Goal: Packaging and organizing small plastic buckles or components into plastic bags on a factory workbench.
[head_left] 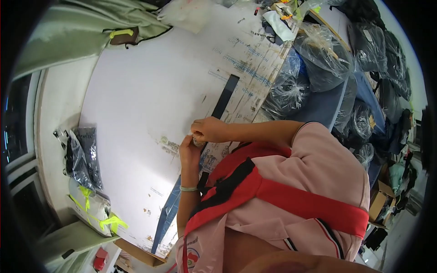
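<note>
Over the white tabletop (132, 118) my two hands meet. My right hand (210, 129) comes in from the right with its fingers curled closed. Just below it, my left hand (188, 149) is closed too, its fingers bent toward the right one. Between them shows a small rounded, greyish-brown thing (198, 141), mostly covered by the fingers and too small to name. A long dark strip (226, 94) lies flat on the table and runs up and away from behind my right hand. My left wrist carries a light band (188, 189).
A blue strip (166, 219) lies along the near table edge. Bagged dark garments (86, 152) sit at the left, by a white bundle with neon-yellow straps (98, 211). Pale green fabric (68, 34) covers the far left corner. Several clear plastic bags (321, 63) crowd the right side.
</note>
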`<state>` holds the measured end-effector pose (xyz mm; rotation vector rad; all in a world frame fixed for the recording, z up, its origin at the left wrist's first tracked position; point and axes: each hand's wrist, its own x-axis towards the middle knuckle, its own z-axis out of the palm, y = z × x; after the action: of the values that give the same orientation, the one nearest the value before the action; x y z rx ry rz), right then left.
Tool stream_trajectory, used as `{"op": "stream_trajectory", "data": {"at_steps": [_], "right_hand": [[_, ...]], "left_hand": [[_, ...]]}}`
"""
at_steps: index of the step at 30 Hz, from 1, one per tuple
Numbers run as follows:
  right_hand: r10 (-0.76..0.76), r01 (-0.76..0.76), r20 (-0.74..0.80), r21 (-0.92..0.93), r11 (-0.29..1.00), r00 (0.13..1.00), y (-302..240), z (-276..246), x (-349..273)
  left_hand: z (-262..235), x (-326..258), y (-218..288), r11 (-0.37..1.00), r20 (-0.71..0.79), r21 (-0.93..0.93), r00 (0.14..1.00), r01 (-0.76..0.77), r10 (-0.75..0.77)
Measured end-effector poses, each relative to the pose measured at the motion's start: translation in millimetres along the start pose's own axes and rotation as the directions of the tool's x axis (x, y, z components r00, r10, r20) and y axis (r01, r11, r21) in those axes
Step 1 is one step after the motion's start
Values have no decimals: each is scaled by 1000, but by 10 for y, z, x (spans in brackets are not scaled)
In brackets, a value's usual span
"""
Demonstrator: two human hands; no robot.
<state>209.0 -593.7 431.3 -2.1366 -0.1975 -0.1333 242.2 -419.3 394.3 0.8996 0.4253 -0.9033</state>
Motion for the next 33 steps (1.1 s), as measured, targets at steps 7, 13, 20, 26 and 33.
{"op": "stream_trajectory", "data": {"at_steps": [7, 13, 20, 26, 33], "right_hand": [[424, -322, -230, 376, 869, 876, 612, -958, 23], [552, -354, -472, 446, 822, 688, 1521, -2227, 49], [570, -264, -648, 513, 817, 505, 2396, -3492, 46], [556, -153, -731, 544, 825, 396, 3105, -4251, 388], [393, -528, -846, 162, 834, 361, 3856, -4956, 1251]], "left_hand": [[186, 317, -45, 727, -112, 675, 956, -126, 271], [68, 418, -196, -275, 98, 954, 750, 115, 654], [286, 400, -276, -270, 9, 946, 820, 178, 572], [183, 422, -349, -340, -35, 904, 840, 258, 542], [204, 398, -314, -402, -29, 879, 871, 255, 490]]}}
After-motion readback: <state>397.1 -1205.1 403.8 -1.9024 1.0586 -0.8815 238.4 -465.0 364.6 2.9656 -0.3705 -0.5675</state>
